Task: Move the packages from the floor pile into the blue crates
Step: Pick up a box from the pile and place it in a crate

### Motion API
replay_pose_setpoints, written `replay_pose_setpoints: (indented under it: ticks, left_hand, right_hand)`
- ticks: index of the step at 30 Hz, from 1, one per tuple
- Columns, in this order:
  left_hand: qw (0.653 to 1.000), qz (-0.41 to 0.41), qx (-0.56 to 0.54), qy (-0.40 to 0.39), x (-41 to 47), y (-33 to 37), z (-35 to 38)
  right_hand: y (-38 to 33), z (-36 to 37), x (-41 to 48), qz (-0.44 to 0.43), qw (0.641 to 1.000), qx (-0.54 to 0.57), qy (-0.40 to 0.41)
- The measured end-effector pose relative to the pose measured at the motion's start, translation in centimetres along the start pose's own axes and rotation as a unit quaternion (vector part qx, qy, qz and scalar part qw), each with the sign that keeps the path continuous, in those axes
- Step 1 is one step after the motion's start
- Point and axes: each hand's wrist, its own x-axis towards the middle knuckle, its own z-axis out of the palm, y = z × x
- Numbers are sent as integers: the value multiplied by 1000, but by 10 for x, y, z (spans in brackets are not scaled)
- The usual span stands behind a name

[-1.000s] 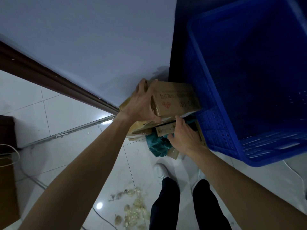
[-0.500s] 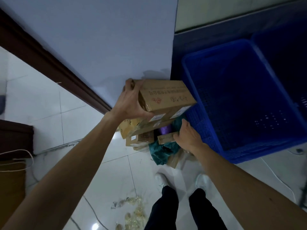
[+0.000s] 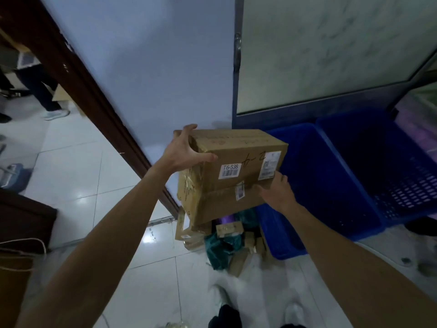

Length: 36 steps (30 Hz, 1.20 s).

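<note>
Glossy white tiled floor (image 3: 78, 166), grey grout, bright glare (image 3: 149, 238) near the doorway. Dark brown door frame (image 3: 78, 74) slants from upper left down to the floor, a metal floor track (image 3: 160, 220) at its foot. Right of it, a pale blue-white wall panel (image 3: 151, 67). Further right, a frosted glass pane (image 3: 331, 48) in a dark blue frame (image 3: 295, 112), metal handle (image 3: 237, 47) on the left post. Low dark brown furniture (image 3: 21, 218) at left edge, brown paper bag (image 3: 14, 280) with cord handles just below. Someone's legs (image 3: 37, 88) stand beyond the doorway, far left. Light dim, bluish
</note>
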Motion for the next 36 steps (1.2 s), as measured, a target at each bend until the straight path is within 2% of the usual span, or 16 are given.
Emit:
replay_pose_setpoints:
  ticks: [4,8,13,17,23,26,30,36]
  left_hand:
    - [996,-23,-82,16,-14,46,7]
    - [984,-48,-169,27,-28,89,38]
    - [957,-75,-278,42,-58,161,112]
    - [946,-90,-310,38,-74,219,185]
    - [925,-138,-353,36,-77,274,261]
    - [913,-161,-375,19,-68,286,286]
    - [896,-186,-404,-2,-46,295,318]
    - [878,-204,-430,-48,0,319,363]
  right_hand:
    - [13,-51,-15,-25,996,55,71]
    - [65,-109,-26,15,993,79,89]
    - [158,-175,-39,44,986,139,80]
    - [218,-217,-50,49,987,131,74]
    - [289,-272,-43,112,960,222,125]
    - [311,-290,-36,142,937,295,122]
    - [327,-297,-20,182,916,351,70]
    - [342,-310,7,192,930,311,41]
